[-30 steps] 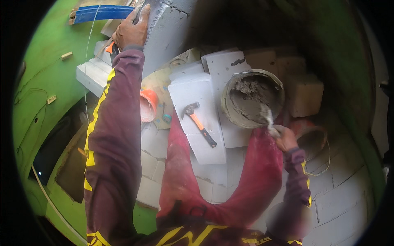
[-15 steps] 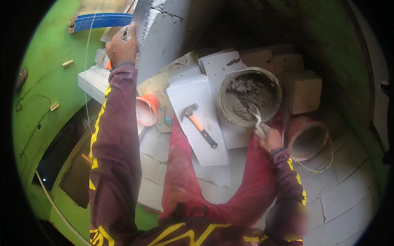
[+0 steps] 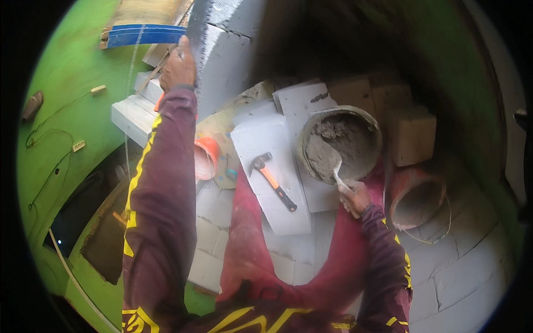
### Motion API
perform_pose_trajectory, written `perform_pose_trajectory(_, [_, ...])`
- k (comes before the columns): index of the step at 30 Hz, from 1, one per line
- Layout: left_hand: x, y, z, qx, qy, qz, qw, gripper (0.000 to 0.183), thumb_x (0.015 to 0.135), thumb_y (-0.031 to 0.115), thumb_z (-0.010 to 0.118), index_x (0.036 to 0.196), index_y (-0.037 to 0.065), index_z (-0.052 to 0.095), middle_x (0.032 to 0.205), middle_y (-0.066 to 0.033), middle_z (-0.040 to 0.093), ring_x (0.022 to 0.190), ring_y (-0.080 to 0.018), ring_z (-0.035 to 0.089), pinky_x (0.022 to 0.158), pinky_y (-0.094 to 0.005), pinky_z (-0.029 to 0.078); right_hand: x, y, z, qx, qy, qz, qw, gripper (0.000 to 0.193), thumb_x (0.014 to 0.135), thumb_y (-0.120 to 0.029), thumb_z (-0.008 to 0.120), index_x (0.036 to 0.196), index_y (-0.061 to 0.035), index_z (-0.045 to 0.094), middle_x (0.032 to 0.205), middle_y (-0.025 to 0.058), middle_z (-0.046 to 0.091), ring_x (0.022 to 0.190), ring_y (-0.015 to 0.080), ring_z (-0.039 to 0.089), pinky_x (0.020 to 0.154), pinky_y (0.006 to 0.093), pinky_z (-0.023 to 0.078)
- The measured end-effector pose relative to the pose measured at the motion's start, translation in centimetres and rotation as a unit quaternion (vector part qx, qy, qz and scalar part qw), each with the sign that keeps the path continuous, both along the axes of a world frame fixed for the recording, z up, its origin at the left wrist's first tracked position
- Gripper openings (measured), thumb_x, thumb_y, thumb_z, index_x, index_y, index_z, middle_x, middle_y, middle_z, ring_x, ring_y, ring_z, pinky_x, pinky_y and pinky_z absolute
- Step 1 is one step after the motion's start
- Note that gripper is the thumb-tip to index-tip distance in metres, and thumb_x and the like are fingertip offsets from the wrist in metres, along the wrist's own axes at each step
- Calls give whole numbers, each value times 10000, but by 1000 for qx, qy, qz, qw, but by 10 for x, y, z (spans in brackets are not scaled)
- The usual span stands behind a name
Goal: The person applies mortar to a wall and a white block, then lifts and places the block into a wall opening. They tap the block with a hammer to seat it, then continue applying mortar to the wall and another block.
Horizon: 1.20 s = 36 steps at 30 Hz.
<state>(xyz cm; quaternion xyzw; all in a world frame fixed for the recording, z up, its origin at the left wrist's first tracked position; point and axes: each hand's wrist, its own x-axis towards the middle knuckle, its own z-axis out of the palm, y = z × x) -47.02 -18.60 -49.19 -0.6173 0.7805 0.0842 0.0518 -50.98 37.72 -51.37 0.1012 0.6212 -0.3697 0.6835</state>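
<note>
My right hand (image 3: 355,198) is closed round the pale handle of a trowel (image 3: 337,171). The trowel's blade, coated in grey mortar, lies in the mortar (image 3: 351,133) inside a round bucket (image 3: 302,151). At the upper left, my left hand (image 3: 179,66) grips the edge of a grey block wall (image 3: 225,61); its fingertips are partly hidden. Between my knees, a claw hammer (image 3: 272,180) with an orange and black handle lies on a pale block (image 3: 288,213).
More pale blocks (image 3: 413,136) surround the bucket. A dirty reddish bucket (image 3: 419,202) lies tipped at the right, and a small orange bucket (image 3: 206,158) sits left of the hammer. A string (image 3: 129,100) hangs near my left arm. Cables (image 3: 41,186) show against the green surface.
The trowel has turned in the mortar, and its coated blade now shows on the near left side. My right hand has shifted slightly left. My left hand stays by the wall edge.
</note>
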Motion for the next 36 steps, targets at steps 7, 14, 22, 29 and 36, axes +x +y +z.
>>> perform_pose_trajectory(7, [-6,8,21,34,-4,-8,999,697,994,659,337,1243,111,688,1115,-261,693,1072,-462,637,941,-531,480,-38,2,38,13,-28,36,999,255,934,-277,701,999,-33,668,710,55,638,535,125,577,463,290,440])
perform_pose_trajectory(14, [-5,11,19,18,18,0,1000,686,1005,654,328,1192,113,705,1030,-273,707,992,-484,659,861,-562,507,-112,-43,113,-74,35,-3,997,356,923,-271,721,1135,9,658,760,45,632,596,108,588,528,263,469])
perform_pose_trajectory(22, [-8,11,25,24,17,6,1000,702,998,666,339,1189,100,708,1030,-274,705,1001,-482,658,861,-553,512,-274,-186,225,-177,472,5,864,476,862,-253,712,1233,33,627,927,34,637,761,109,616,631,277,505])
perform_pose_trajectory(29, [-9,12,30,53,17,15,998,698,991,675,351,1216,119,709,1059,-268,703,1026,-458,655,881,-533,506,-317,-320,229,149,765,201,594,438,916,-201,634,1324,-44,615,1098,193,688,940,391,685,830,450,559])
perform_pose_trajectory(36, [-8,10,32,53,26,12,998,722,979,699,352,1225,121,708,1073,-268,701,1036,-461,653,887,-534,501,-282,-253,217,-31,743,9,668,399,923,-177,642,1277,5,621,1095,193,704,975,309,691,857,388,537])
